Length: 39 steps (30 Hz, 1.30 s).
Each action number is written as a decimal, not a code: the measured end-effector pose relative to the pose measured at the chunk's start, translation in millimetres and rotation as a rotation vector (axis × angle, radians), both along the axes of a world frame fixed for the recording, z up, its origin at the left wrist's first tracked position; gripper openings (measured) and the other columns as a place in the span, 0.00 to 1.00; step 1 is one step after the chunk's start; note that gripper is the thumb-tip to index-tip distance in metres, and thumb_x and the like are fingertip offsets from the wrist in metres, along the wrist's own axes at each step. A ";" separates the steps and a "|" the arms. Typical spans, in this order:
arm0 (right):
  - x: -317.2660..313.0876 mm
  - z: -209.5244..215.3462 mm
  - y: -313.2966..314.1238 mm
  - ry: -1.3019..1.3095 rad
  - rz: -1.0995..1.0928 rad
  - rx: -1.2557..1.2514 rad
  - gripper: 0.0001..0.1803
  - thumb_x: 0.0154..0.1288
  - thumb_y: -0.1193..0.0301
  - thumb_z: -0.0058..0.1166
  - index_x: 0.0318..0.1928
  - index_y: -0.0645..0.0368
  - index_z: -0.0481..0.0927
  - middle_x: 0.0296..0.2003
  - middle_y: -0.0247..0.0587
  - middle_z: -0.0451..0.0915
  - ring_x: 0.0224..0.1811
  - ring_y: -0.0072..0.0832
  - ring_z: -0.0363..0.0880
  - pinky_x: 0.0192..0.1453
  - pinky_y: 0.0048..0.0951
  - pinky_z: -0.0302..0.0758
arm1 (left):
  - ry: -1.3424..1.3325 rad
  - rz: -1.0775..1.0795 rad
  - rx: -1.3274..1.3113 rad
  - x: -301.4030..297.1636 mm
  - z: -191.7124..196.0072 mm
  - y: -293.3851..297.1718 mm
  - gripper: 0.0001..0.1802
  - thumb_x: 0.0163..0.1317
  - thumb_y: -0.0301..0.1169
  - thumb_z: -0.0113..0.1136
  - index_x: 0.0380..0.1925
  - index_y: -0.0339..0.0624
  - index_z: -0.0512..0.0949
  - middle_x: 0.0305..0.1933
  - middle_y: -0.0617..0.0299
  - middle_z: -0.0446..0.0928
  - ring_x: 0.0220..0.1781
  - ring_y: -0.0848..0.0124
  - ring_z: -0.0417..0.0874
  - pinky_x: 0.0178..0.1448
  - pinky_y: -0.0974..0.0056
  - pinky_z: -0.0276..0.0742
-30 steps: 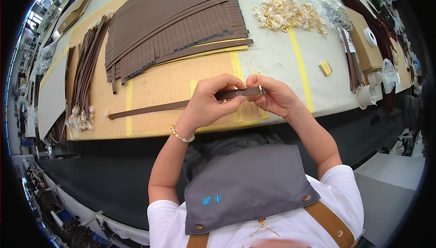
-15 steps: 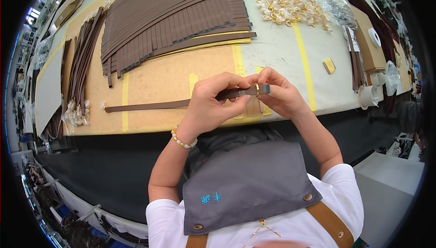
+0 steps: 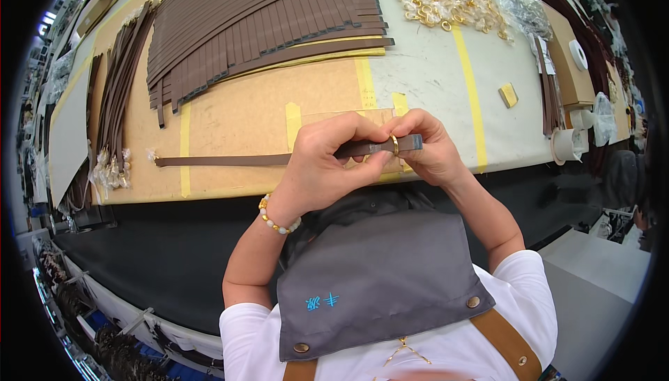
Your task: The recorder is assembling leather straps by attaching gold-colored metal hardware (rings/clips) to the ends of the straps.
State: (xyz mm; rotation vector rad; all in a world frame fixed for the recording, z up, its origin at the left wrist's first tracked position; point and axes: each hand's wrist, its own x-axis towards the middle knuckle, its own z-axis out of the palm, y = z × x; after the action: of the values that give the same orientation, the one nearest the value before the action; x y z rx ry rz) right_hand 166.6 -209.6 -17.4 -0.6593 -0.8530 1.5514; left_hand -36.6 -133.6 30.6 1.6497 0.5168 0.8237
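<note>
A long brown strap point(image 3: 230, 161) stretches across the near part of the table into my hands. My left hand point(image 3: 327, 154) is closed on it, with thumb and index finger pinching close to the right end. A gold ring point(image 3: 395, 145) encircles the strap just short of its dark-edged tip. Fingers of my right hand point(image 3: 433, 149) close about the ring, and the strap's tip lies over them; the exact grip is partly hidden. At its far left end, the strap carries a small piece in clear plastic point(image 3: 152, 154).
Many brown straps point(image 3: 258, 18) are stacked at the back. A strap bundle with plastic-wrapped ends point(image 3: 115, 126) lies left. Gold hardware in clear wrap point(image 3: 453, 8) is heaped at the back right. A yellow block point(image 3: 508, 95), a tape roll point(image 3: 563, 146) and a cardboard box point(image 3: 566, 64) are on the right.
More of the strap's tip now sticks out to the right past the gold ring. My right fingers have shifted from over the tip to behind it, by the ring.
</note>
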 end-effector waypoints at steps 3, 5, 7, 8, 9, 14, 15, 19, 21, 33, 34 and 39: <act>0.8 -1.6 -1.8 -0.011 -0.053 0.018 0.11 0.68 0.76 0.63 0.49 0.60 0.81 0.48 0.42 0.84 0.49 0.27 0.83 0.55 0.32 0.82 | -0.015 0.003 -0.018 1.0 -1.3 -0.1 0.09 0.55 0.19 0.70 0.37 0.32 0.83 0.33 0.61 0.83 0.34 0.79 0.84 0.37 0.73 0.82; 7.7 2.8 -5.4 0.217 0.093 -0.165 0.11 0.68 0.76 0.64 0.49 0.60 0.81 0.48 0.42 0.84 0.49 0.27 0.83 0.55 0.32 0.82 | -0.021 0.007 0.031 0.5 -0.2 -0.6 0.09 0.55 0.19 0.70 0.37 0.32 0.83 0.33 0.61 0.83 0.34 0.77 0.85 0.37 0.72 0.83; 11.8 -3.1 -6.7 0.219 0.118 -0.183 0.11 0.68 0.76 0.63 0.49 0.59 0.81 0.49 0.42 0.84 0.49 0.27 0.83 0.54 0.32 0.82 | -0.009 -0.008 0.052 -0.8 1.7 0.9 0.09 0.54 0.19 0.70 0.36 0.33 0.83 0.32 0.61 0.83 0.34 0.77 0.85 0.37 0.71 0.83; 13.3 -5.4 -6.7 0.221 0.144 -0.199 0.10 0.69 0.76 0.62 0.50 0.59 0.82 0.49 0.42 0.84 0.49 0.27 0.83 0.54 0.31 0.82 | 0.004 -0.022 0.075 -0.9 2.8 1.4 0.09 0.53 0.19 0.70 0.36 0.33 0.82 0.31 0.61 0.82 0.34 0.77 0.85 0.36 0.71 0.83; 12.9 -4.6 -5.9 0.222 0.141 -0.201 0.10 0.69 0.76 0.62 0.50 0.59 0.82 0.49 0.42 0.84 0.49 0.27 0.83 0.54 0.31 0.82 | 0.004 -0.026 0.072 -0.9 4.5 0.6 0.09 0.53 0.19 0.70 0.36 0.33 0.82 0.31 0.61 0.82 0.34 0.77 0.85 0.36 0.71 0.83; 13.6 15.9 3.0 0.092 0.272 -0.162 0.14 0.67 0.70 0.65 0.50 0.61 0.81 0.46 0.39 0.84 0.46 0.24 0.84 0.54 0.29 0.80 | 0.045 -0.028 0.232 -2.6 3.9 -5.9 0.10 0.50 0.17 0.70 0.33 0.35 0.83 0.28 0.65 0.81 0.27 0.79 0.82 0.31 0.74 0.78; 13.9 25.7 3.3 0.095 0.273 -0.165 0.14 0.67 0.70 0.65 0.50 0.61 0.81 0.46 0.39 0.84 0.46 0.24 0.84 0.54 0.29 0.80 | 0.048 -0.027 0.228 -3.0 5.2 -6.4 0.10 0.50 0.17 0.70 0.33 0.35 0.83 0.28 0.65 0.81 0.27 0.79 0.82 0.31 0.74 0.78; 9.8 55.1 0.9 -0.335 0.294 -0.302 0.11 0.64 0.70 0.65 0.42 0.63 0.82 0.38 0.33 0.83 0.39 0.17 0.80 0.46 0.23 0.76 | 0.181 -0.025 0.473 -2.6 8.5 -9.4 0.13 0.47 0.18 0.72 0.34 0.38 0.83 0.26 0.63 0.79 0.25 0.75 0.82 0.28 0.72 0.76; 3.6 61.8 -2.4 -0.568 0.227 -0.219 0.09 0.64 0.71 0.64 0.40 0.63 0.82 0.35 0.30 0.83 0.36 0.14 0.78 0.42 0.21 0.74 | 0.239 -0.025 0.533 0.7 4.7 -11.5 0.14 0.46 0.18 0.72 0.35 0.39 0.83 0.26 0.63 0.79 0.25 0.74 0.82 0.28 0.72 0.75; 6.9 55.3 0.3 -0.495 0.196 -0.383 0.08 0.68 0.70 0.63 0.36 0.62 0.81 0.28 0.27 0.78 0.29 0.11 0.71 0.32 0.18 0.67 | 0.181 -0.047 0.239 0.9 -6.7 -2.2 0.13 0.49 0.21 0.72 0.32 0.36 0.77 0.25 0.63 0.78 0.25 0.79 0.79 0.29 0.73 0.75; 7.6 54.0 0.2 -0.498 0.197 -0.381 0.09 0.68 0.69 0.63 0.37 0.62 0.81 0.29 0.27 0.78 0.29 0.11 0.71 0.32 0.18 0.67 | 0.183 -0.053 0.222 1.0 -7.0 -1.6 0.13 0.49 0.21 0.72 0.32 0.36 0.77 0.25 0.63 0.78 0.24 0.79 0.79 0.29 0.73 0.75; 10.2 51.1 0.6 -0.499 0.208 -0.355 0.11 0.70 0.66 0.64 0.37 0.62 0.81 0.29 0.27 0.78 0.29 0.11 0.71 0.32 0.18 0.68 | 0.184 -0.060 0.197 2.7 -7.5 -0.2 0.12 0.49 0.20 0.71 0.32 0.36 0.77 0.25 0.63 0.78 0.24 0.80 0.78 0.28 0.73 0.74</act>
State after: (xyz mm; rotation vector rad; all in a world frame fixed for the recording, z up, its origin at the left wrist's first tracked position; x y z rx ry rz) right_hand 176.8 -209.0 33.6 -1.2861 -1.0458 1.7755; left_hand -34.0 -133.8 23.1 1.9253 0.5235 0.6997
